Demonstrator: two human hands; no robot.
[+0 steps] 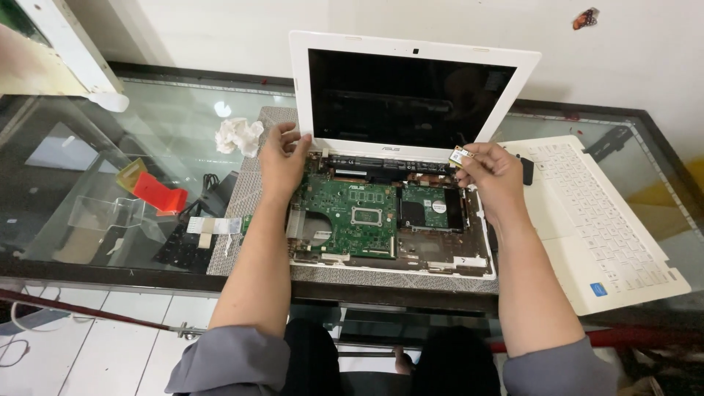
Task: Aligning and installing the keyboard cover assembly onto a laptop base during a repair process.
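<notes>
Crumpled white tissue point(238, 136), red plastic piece point(159, 193), detached white kbd cover point(594, 220), glass table point(147, 117), flat ribbon cable point(214, 224)

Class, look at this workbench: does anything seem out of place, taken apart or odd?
Yes. The white laptop lies open with its green circuit board bare; its keyboard panel sits detached to the right. The right hand pinches a small card, the left hand steadies the laptop. A crumpled tissue lies nearby.

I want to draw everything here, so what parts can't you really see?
Head view:
- Small card pinched in the right hand: fingers cover most of it.
- Opened white laptop's back-left corner: left hand covers it.
- Dark objects under the glass tabletop: reflections blur them.
- Green circuit board's parts: too tiny.
</notes>
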